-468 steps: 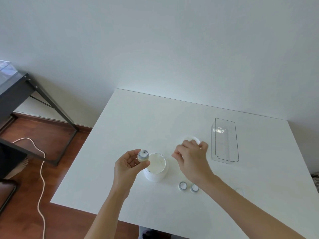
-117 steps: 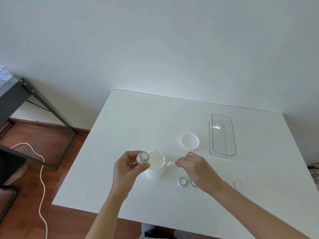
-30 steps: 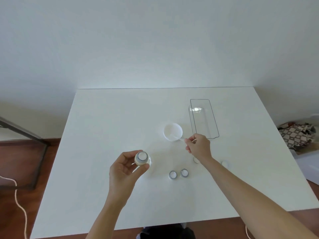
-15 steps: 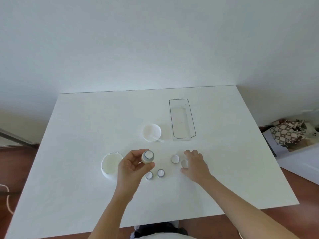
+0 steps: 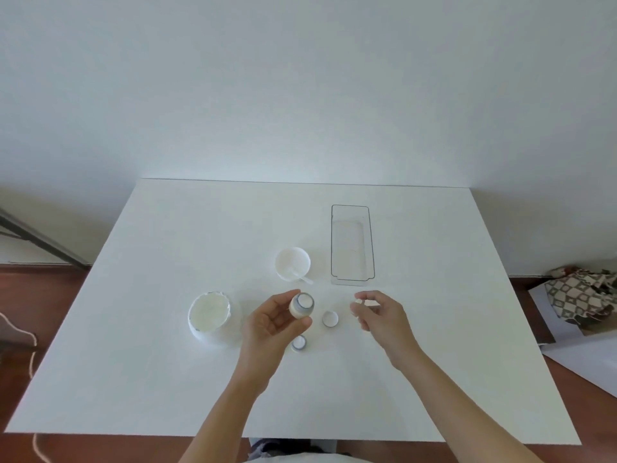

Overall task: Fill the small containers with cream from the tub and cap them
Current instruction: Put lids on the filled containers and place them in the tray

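While the left hand (image 5: 272,324) grips a small round container with a grey-rimmed mouth (image 5: 301,305) between thumb and curled fingers, holding it raised above the white rectangular worktop (image 5: 167,362) with its cream-filled opening tilted toward the camera, the right hand (image 5: 380,317) hovers to its right, fingers bent, thumb and forefinger pinching a small white cap (image 5: 358,301) at their tips. Between the two hands a second small white round cap (image 5: 330,318) lies flat on the worktop. Just below the left hand's fingers stands another small container with a grey rim (image 5: 298,344), its mouth showing white; part of it is hidden by the hand. To the left of the left hand sits the large white round tub of cream (image 5: 213,317), open, with torn foil along its rim and pale cream inside. Farther back, beyond the hands, the tub's wide white lid (image 5: 292,264) lies upturned like a shallow dish, with a small white plastic spatula (image 5: 302,278) resting in it, its handle sticking out over the near right edge. Just beside the lid on the right stands a clear plastic rectangular tray (image 5: 352,279), long side running away from the person. On the brown wooden floor at the far right lies a checked brown-and-cream bag (image 5: 581,297).
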`<control>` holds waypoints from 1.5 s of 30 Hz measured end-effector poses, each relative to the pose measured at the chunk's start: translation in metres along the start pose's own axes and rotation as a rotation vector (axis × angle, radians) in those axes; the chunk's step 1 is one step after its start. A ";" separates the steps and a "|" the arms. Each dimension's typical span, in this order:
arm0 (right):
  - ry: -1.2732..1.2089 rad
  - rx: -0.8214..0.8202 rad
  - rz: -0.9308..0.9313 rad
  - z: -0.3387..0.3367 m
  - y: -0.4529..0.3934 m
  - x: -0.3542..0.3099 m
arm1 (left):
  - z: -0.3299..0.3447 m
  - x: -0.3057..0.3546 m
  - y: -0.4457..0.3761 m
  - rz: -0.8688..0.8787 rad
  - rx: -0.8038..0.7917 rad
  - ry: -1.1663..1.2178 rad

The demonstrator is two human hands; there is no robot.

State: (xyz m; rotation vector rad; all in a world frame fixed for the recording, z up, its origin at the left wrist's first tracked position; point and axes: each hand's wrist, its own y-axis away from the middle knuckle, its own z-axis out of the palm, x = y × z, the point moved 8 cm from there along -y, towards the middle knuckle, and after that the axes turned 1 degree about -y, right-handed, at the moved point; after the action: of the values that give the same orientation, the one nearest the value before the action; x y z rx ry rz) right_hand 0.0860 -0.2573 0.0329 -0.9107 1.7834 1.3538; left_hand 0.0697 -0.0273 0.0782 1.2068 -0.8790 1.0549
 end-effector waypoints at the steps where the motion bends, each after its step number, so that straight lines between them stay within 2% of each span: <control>1: -0.123 -0.033 0.022 0.002 0.007 -0.008 | 0.003 0.000 0.000 -0.001 -0.007 0.007; 4: -0.374 -0.138 0.019 0.013 0.028 -0.039 | 0.010 0.002 -0.002 0.001 -0.038 0.010; 6: -0.395 -0.181 -0.021 0.021 0.040 -0.058 | 0.013 0.004 -0.003 0.006 -0.055 0.019; 12: -0.170 -0.220 -0.177 0.033 0.058 -0.096 | 0.014 0.022 -0.010 0.083 -0.109 0.019; 22: 0.112 -0.311 -0.260 0.053 0.058 -0.120 | 0.006 0.038 -0.014 0.137 -0.167 -0.066; 30: 0.248 -0.362 -0.287 0.063 0.056 -0.130 | -0.005 0.038 -0.013 0.096 -0.167 -0.019; 38: 0.362 -0.586 -0.360 0.076 0.064 -0.142 | -0.009 0.034 -0.013 -0.005 -0.277 0.098; 45: 0.397 -0.525 -0.414 0.076 0.060 -0.143 | -0.009 0.038 -0.017 -0.006 -0.302 0.086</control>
State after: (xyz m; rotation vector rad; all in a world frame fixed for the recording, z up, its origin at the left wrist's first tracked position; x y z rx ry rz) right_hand 0.1152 -0.1545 0.1684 -1.8276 1.3953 1.4495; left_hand 0.0970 -0.0125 0.1075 0.9045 -0.9294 0.9243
